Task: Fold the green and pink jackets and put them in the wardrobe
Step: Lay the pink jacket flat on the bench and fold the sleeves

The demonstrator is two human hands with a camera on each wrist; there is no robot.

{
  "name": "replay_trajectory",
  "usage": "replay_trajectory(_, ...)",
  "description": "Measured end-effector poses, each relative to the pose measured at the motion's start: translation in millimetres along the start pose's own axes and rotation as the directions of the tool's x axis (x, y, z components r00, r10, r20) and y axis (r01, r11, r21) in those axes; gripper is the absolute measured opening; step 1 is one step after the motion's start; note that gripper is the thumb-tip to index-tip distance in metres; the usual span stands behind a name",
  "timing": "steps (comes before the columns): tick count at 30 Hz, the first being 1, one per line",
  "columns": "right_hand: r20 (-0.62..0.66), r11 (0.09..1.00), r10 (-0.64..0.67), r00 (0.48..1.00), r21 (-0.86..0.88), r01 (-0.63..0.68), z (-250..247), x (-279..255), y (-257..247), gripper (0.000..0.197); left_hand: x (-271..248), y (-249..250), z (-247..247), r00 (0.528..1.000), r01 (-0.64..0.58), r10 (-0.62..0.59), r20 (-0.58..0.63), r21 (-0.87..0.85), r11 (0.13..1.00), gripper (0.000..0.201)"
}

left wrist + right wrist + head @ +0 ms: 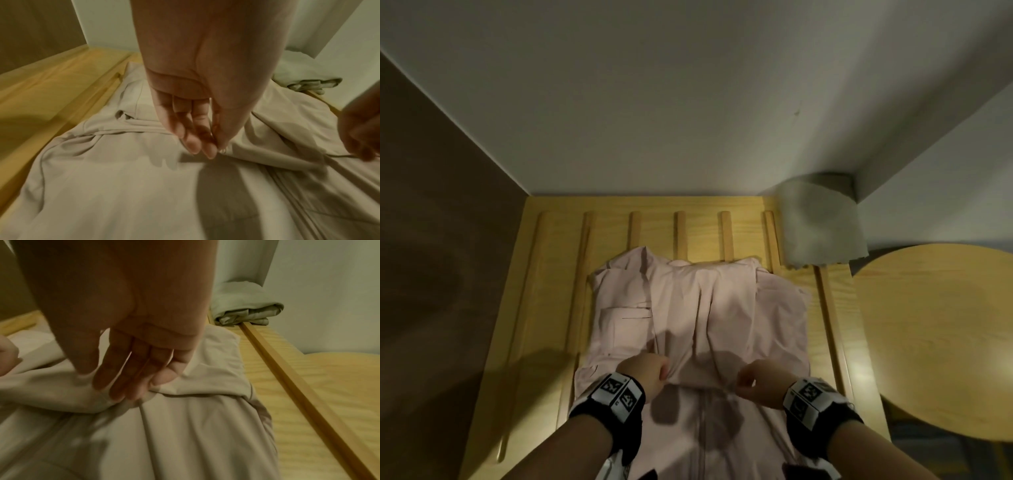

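The pink jacket [688, 308] lies spread on a wooden slatted base [544, 308], its far part doubled back toward me so that a fold edge runs across the middle. At the left of that edge my left hand [654, 371] pinches the cloth [102, 178] between thumb and fingertips [213, 149]. My right hand [748, 380] pinches the same edge further right, thumb above and fingers [123, 392] below the fabric [185, 434]. The green jacket [822, 222] sits folded at the base's far right corner, also in the wrist views [304, 78] [242, 305].
A round wooden table [935, 335] stands close on the right of the base. A brown panel [431, 240] closes the left side and a pale wall [688, 102] the far side. Raised wooden slats [287, 378] run along the base beside the jacket.
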State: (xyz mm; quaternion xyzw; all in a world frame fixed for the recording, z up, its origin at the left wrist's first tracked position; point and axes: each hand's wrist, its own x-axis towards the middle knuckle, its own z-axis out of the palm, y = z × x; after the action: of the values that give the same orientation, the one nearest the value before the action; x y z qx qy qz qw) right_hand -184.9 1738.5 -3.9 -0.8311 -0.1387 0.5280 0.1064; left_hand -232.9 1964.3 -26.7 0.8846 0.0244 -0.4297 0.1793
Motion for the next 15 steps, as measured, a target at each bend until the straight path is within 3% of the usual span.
replay_trajectory(4, -0.156, 0.996, 0.034, 0.987, 0.083, -0.021, -4.9, 2.6, -2.0, 0.029, -0.2, -1.7, -1.5, 0.999, 0.018, -0.018, 0.051, 0.0, 1.0, 0.005)
replay_trajectory(8, -0.201, 0.998, -0.007, 0.98, 0.063, 0.02, -8.2, 7.4, -5.8, 0.041, 3.9, 3.6, -12.6, 0.983, 0.019, -0.038, -0.179, -0.104, 0.994, 0.015)
replay_trajectory(11, -0.189, 0.999, 0.001, 0.982, 0.048, 0.008, 2.7, 18.8, -6.9, 0.041, 14.2, 13.4, -22.1, 0.953, 0.009, -0.045, -0.298, -0.118, 0.993, 0.044)
replay_trajectory(13, -0.198, 0.999, 0.037, 0.98, 0.021, -0.034, 11.3, 27.3, -7.4, 0.044, 23.1, 20.6, -25.7, 0.961, 0.041, -0.053, -0.272, -0.051, 0.998, 0.044)
replay_trajectory(15, -0.201, 0.998, 0.059, 0.978, -0.004, -0.061, 18.2, 35.0, -7.2, 0.047, 30.0, 27.1, -24.3, 0.987, 0.072, -0.058, -0.152, 0.088, 0.993, 0.045)
